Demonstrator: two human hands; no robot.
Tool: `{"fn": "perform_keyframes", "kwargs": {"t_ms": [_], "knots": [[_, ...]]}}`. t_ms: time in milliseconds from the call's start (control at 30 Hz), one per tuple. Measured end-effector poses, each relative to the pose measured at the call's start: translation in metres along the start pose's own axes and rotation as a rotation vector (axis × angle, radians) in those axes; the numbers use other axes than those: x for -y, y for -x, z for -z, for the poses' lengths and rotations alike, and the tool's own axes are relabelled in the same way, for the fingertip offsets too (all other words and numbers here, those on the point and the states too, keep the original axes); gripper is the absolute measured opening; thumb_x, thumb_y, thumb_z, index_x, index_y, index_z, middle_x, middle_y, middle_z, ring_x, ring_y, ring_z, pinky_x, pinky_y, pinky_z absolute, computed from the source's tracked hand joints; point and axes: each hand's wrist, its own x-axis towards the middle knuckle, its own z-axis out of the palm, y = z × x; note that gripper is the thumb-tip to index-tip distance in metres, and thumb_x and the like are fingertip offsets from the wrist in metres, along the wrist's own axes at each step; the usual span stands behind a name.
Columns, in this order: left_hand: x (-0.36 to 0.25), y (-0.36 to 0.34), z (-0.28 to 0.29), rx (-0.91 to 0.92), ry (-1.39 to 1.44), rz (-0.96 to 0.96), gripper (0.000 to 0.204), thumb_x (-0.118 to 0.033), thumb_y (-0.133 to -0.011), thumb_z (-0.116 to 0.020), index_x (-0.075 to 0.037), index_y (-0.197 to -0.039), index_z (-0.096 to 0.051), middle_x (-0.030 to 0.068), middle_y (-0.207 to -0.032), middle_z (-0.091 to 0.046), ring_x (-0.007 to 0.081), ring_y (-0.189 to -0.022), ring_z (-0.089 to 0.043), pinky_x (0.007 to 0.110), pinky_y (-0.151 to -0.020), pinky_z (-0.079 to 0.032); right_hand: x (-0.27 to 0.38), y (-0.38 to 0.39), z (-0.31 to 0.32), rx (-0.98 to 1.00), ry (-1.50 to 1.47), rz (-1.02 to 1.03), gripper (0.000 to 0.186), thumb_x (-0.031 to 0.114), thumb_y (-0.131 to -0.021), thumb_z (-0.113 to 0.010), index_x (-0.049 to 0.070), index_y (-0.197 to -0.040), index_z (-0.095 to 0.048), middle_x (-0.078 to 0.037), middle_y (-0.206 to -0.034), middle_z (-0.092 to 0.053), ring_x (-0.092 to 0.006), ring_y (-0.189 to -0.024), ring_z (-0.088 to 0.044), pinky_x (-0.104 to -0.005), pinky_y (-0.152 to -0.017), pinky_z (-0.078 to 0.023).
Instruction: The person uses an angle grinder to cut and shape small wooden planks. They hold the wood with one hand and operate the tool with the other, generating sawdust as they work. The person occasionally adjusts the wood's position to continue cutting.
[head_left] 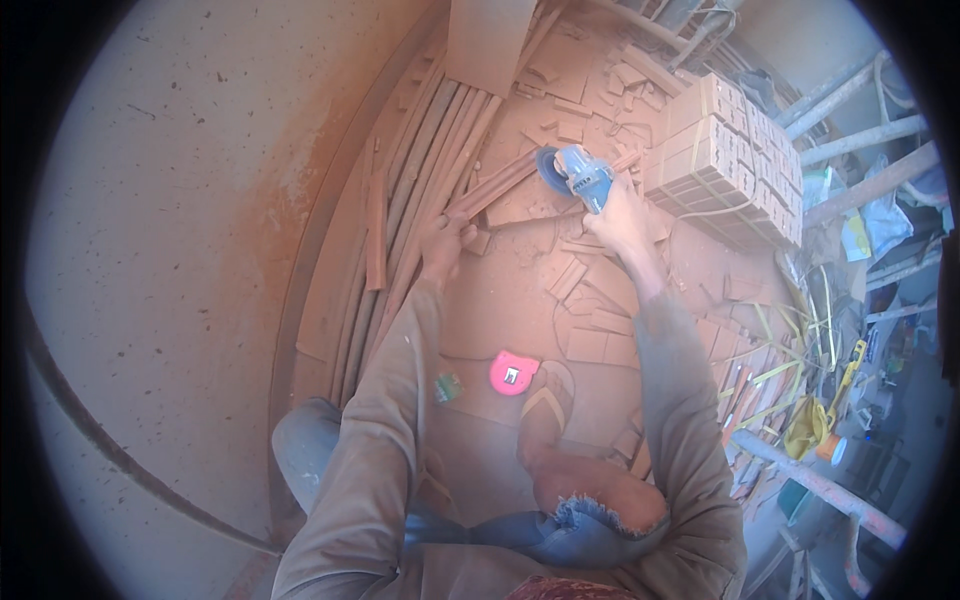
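My right hand (622, 222) is wrapped round the body of a blue angle grinder (585, 175). The grinder's dark disc (551, 168) is at the far end of a narrow reddish tile strip (497, 188); I cannot tell whether they touch. At the near end of that strip, my left hand (446, 246) is closed on it. Everything around the hands is coated in reddish dust. A pink tape measure (513, 374) lies on the floor beside my sandalled foot (548, 405).
Long pipes or bars (400, 200) run along the wall at left. A strapped stack of tiles (712, 160) stands at the right, with broken tile pieces (600, 290) scattered before it. Scaffold tubes (865, 190) and yellow straps (790, 350) crowd the right side.
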Motion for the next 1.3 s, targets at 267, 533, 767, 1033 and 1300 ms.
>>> {"fn": "perform_keyframes", "kwargs": {"t_ms": [267, 533, 767, 1033, 1300], "knots": [[-0.005, 0.026, 0.004, -0.030, -0.738, -0.433, 0.026, -0.019, -0.091, -0.074, 0.006, -0.098, -0.073, 0.0164, -0.086, -0.066, 0.0269, -0.078, -0.066, 0.041, -0.073, -0.050, 0.018, 0.006, -0.008, -0.013, 0.238, 0.190, 0.063, 0.016, -0.081, -0.072, -0.001, -0.136, -0.045, -0.023, -0.125, -0.062, -0.0402, -0.111, -0.068, -0.0532, -0.090, -0.055], [0.004, 0.028, 0.006, -0.069, -0.789, -0.547, 0.024, -0.017, -0.090, -0.074, 0.003, -0.104, -0.075, 0.0196, -0.090, -0.067, 0.0333, -0.083, -0.068, 0.043, -0.076, -0.052, 0.031, 0.013, -0.030, -0.097, 0.369, 0.387, 0.063, 0.015, -0.084, -0.072, -0.001, -0.138, -0.044, -0.021, -0.118, -0.063, -0.0370, -0.104, -0.069, -0.0490, -0.084, -0.057], [0.007, 0.029, 0.008, -0.082, -0.738, -0.593, 0.023, -0.014, -0.090, -0.073, 0.001, -0.107, -0.075, 0.0200, -0.091, -0.068, 0.0350, -0.085, -0.068, 0.045, -0.078, -0.053, 0.024, 0.007, -0.043, -0.215, 0.445, 0.420, 0.050, 0.014, -0.088, -0.069, 0.000, -0.131, -0.047, -0.018, -0.114, -0.065, -0.0354, -0.097, -0.072, -0.0483, -0.082, -0.057], [0.006, 0.039, 0.010, -0.068, -0.779, -0.621, 0.024, -0.014, -0.092, -0.072, 0.001, -0.110, -0.075, 0.0194, -0.093, -0.068, 0.0345, -0.090, -0.067, 0.042, -0.082, -0.051, -0.004, -0.038, -0.023, -0.192, 0.476, 0.206, 0.043, 0.014, -0.089, -0.068, 0.002, -0.126, -0.051, -0.019, -0.117, -0.065, -0.0371, -0.103, -0.072, -0.0478, -0.082, -0.059], [0.012, 0.032, 0.014, -0.080, -0.742, -0.654, 0.021, -0.011, -0.090, -0.071, -0.001, -0.108, -0.075, 0.0195, -0.093, -0.067, 0.0359, -0.085, -0.068, 0.044, -0.077, -0.053, 0.007, -0.014, -0.028, -0.153, 0.365, 0.267, 0.063, 0.016, -0.081, -0.077, 0.001, -0.132, -0.045, -0.021, -0.120, -0.063, -0.0405, -0.106, -0.069, -0.0518, -0.085, -0.058]]}}
